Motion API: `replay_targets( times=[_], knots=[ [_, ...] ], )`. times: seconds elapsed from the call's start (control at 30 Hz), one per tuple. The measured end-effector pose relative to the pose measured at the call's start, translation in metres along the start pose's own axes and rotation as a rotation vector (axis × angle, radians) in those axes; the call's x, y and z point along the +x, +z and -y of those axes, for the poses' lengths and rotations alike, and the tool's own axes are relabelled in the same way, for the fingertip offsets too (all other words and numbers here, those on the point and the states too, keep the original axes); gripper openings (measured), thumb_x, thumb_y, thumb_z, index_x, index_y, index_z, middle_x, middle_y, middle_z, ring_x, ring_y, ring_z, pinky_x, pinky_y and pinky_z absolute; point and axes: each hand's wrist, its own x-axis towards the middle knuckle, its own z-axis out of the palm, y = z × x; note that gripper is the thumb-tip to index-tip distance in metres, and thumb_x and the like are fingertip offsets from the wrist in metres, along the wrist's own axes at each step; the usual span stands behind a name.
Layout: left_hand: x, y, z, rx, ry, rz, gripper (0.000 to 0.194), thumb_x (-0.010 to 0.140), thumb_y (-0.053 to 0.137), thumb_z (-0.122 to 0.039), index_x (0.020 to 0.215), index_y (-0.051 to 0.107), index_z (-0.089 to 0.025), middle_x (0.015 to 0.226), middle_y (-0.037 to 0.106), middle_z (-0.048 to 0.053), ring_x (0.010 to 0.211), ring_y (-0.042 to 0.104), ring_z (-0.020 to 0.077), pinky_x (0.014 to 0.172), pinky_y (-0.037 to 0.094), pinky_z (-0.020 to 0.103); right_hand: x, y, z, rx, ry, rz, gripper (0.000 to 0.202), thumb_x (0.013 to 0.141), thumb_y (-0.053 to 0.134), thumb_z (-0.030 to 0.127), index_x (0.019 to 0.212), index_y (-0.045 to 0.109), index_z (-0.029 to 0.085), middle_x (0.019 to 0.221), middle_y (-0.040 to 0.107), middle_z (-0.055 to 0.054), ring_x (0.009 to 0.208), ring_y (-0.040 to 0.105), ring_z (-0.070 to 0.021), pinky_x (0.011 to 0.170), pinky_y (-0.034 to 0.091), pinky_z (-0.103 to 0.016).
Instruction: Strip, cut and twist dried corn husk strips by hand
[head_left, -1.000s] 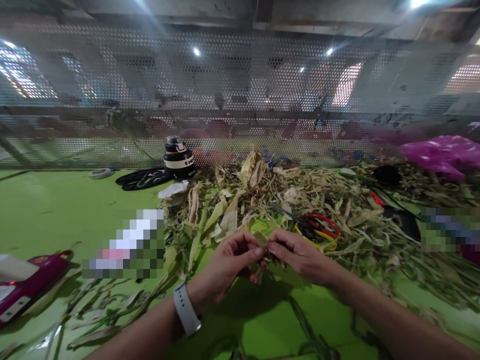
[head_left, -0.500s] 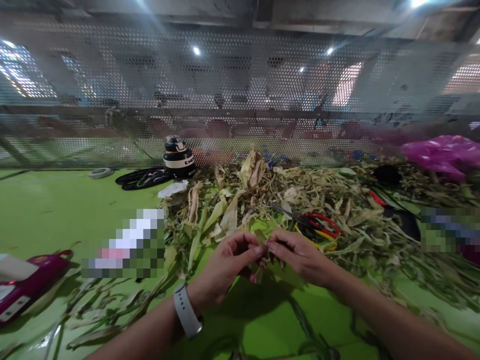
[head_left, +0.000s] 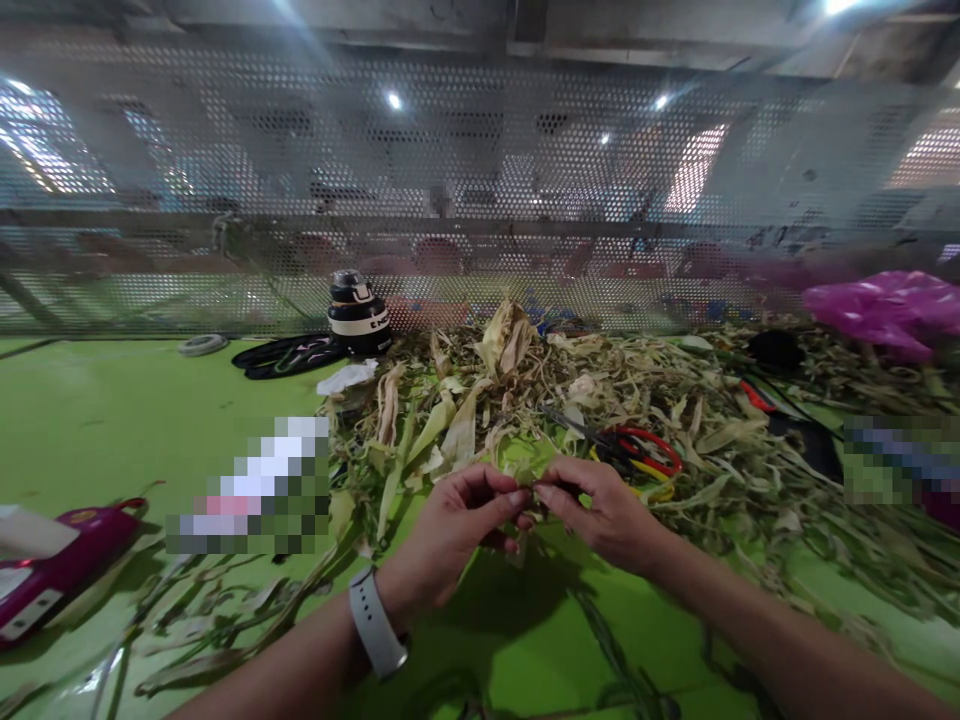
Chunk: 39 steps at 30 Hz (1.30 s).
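Observation:
Near the middle of the green table [head_left: 112, 410], my left hand [head_left: 471, 512], with a white watch strap on the wrist, pinches a small pale green leaf piece [head_left: 523, 473]. My right hand [head_left: 596, 505] pinches at the same piece from the right, its fingertips almost touching the left ones. The fingers hide much of the piece. Just behind my right hand, scissors with red handles [head_left: 649, 450] lie on a heap of dry husks and leaves [head_left: 697, 400], and a yellow handle [head_left: 654, 482] shows beneath them.
A black bottle [head_left: 360, 315] stands at the back, beside a flat black item [head_left: 285, 355]. A magenta device [head_left: 75, 560] lies at the left. At the back right is a pink plastic bag [head_left: 889, 310]. A perforated metal screen [head_left: 480, 180] rises behind the table.
Both hands remain close together at the middle. The leaf piece between them has shifted and shows less above the fingertips.

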Motion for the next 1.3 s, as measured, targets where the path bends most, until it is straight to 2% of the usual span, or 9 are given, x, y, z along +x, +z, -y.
replay_targets(
  times=[0.1, 0.2, 0.3, 0.43, 0.6, 0.8, 1.03, 1.13, 1.3],
  knots=[
    [0.001, -0.002, -0.002, -0.028, -0.025, -0.026, 0.020, 0.065, 0.075, -0.022, 0.074, 0.058, -0.014, 0.069, 0.063, -0.002, 0.062, 0.060, 0.0090, 0.046, 0.044, 0.015, 0.000, -0.002, -0.004, -0.118, -0.067, -0.047, 0.022, 0.087, 0.044, 0.025, 0.069, 0.052, 0.017, 0.061, 0.049, 0.001, 0.057, 0.044, -0.0113, 0.053, 0.034, -0.023],
    [0.002, -0.003, -0.004, -0.069, -0.051, -0.051, 0.021, 0.063, 0.076, -0.021, 0.073, 0.059, -0.013, 0.070, 0.064, 0.000, 0.061, 0.059, 0.0080, 0.045, 0.042, 0.014, -0.001, -0.005, -0.007, -0.157, -0.153, -0.116, 0.011, 0.086, 0.049, 0.025, 0.080, 0.055, 0.018, 0.070, 0.054, -0.001, 0.059, 0.048, -0.0114, 0.056, 0.038, -0.023],
    [0.004, -0.004, -0.007, -0.110, -0.070, -0.057, 0.021, 0.063, 0.077, -0.019, 0.071, 0.058, -0.014, 0.068, 0.061, -0.002, 0.057, 0.057, 0.0061, 0.042, 0.038, 0.012, -0.002, -0.006, -0.009, -0.171, -0.270, -0.086, 0.014, 0.084, 0.053, 0.024, 0.097, 0.056, 0.020, 0.085, 0.059, -0.005, 0.069, 0.054, -0.0134, 0.064, 0.044, -0.025],
    [0.005, -0.004, -0.006, -0.115, -0.111, -0.036, 0.019, 0.063, 0.076, -0.019, 0.071, 0.061, -0.014, 0.064, 0.058, -0.003, 0.052, 0.053, 0.0041, 0.039, 0.035, 0.011, -0.002, -0.006, -0.012, -0.213, -0.354, -0.043, 0.015, 0.086, 0.053, 0.023, 0.100, 0.060, 0.023, 0.089, 0.060, -0.007, 0.080, 0.056, -0.0153, 0.069, 0.047, -0.026],
    [0.007, -0.007, -0.002, -0.132, -0.131, 0.006, 0.015, 0.064, 0.075, -0.018, 0.073, 0.065, -0.013, 0.068, 0.062, 0.001, 0.056, 0.055, 0.0052, 0.041, 0.036, 0.010, 0.000, -0.005, -0.015, -0.165, -0.380, -0.062, 0.014, 0.087, 0.052, 0.023, 0.099, 0.061, 0.022, 0.086, 0.059, -0.006, 0.079, 0.057, -0.0139, 0.071, 0.048, -0.025],
    [0.005, -0.006, -0.005, -0.173, -0.176, 0.037, 0.010, 0.066, 0.073, -0.014, 0.072, 0.065, -0.013, 0.067, 0.060, 0.000, 0.053, 0.053, 0.0033, 0.037, 0.035, 0.008, 0.000, -0.005, -0.017, -0.093, -0.380, -0.068, 0.014, 0.086, 0.054, 0.021, 0.096, 0.064, 0.022, 0.085, 0.057, -0.005, 0.078, 0.057, -0.0128, 0.070, 0.048, -0.023],
    [0.003, -0.003, -0.008, -0.188, -0.230, 0.042, 0.011, 0.065, 0.074, -0.013, 0.069, 0.064, -0.011, 0.063, 0.058, -0.001, 0.050, 0.051, 0.0027, 0.035, 0.033, 0.007, -0.001, -0.001, -0.014, -0.163, -0.390, -0.122, 0.011, 0.089, 0.050, 0.022, 0.091, 0.061, 0.020, 0.081, 0.059, -0.005, 0.075, 0.057, -0.0129, 0.068, 0.047, -0.023],
    [0.003, -0.003, -0.004, -0.166, -0.202, 0.038, 0.011, 0.067, 0.073, -0.017, 0.072, 0.065, -0.011, 0.065, 0.060, 0.001, 0.055, 0.054, 0.0046, 0.039, 0.037, 0.009, -0.002, 0.006, -0.012, -0.240, -0.334, -0.189, 0.011, 0.090, 0.048, 0.024, 0.089, 0.058, 0.019, 0.078, 0.060, -0.004, 0.070, 0.056, -0.0133, 0.063, 0.046, -0.023],
    [-0.004, 0.004, -0.003, -0.070, -0.068, 0.023, 0.013, 0.072, 0.069, -0.025, 0.076, 0.064, -0.013, 0.072, 0.063, 0.002, 0.068, 0.059, 0.0107, 0.045, 0.044, 0.013, -0.007, 0.013, -0.007, -0.290, -0.215, -0.277, 0.012, 0.091, 0.045, 0.024, 0.087, 0.054, 0.018, 0.078, 0.057, -0.005, 0.071, 0.055, -0.0144, 0.063, 0.045, -0.025]
  ],
)
